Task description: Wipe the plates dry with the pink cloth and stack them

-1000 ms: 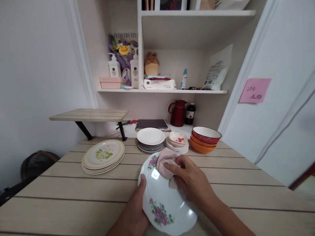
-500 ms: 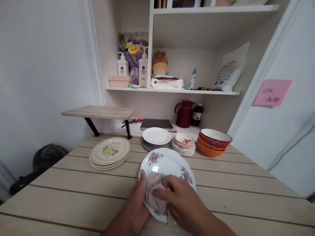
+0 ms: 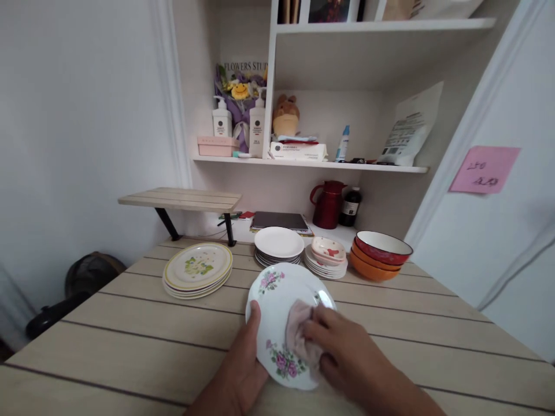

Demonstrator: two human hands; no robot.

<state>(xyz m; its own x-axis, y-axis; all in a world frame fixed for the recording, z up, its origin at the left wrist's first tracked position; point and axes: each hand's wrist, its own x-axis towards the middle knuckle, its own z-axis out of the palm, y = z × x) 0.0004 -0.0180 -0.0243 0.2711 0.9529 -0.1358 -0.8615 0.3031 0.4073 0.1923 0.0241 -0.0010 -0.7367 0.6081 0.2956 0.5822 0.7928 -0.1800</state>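
A white plate with pink flower sprays [image 3: 271,323] is tilted up in front of me, above the near part of the table. My left hand [image 3: 245,358] grips it at the left edge, thumb on the face and the other fingers underneath. Bunched in my right hand [image 3: 342,341] is a pale pink cloth [image 3: 297,332], pressed against the right part of the plate's face. The cloth and fingers cover part of the flowers on the right.
Yellow-rimmed plates [image 3: 197,268] are stacked at left. Behind my plate stand white plates [image 3: 278,241], small dishes [image 3: 328,251] and orange and red bowls [image 3: 377,266]. A raised wooden stand [image 3: 182,198], a laptop [image 3: 280,221] and a red jug [image 3: 328,205] are further back.
My right hand has moved the cloth rightward across the plate, uncovering the lower flower spray. My left hand still holds the left edge. The view has shifted slightly.
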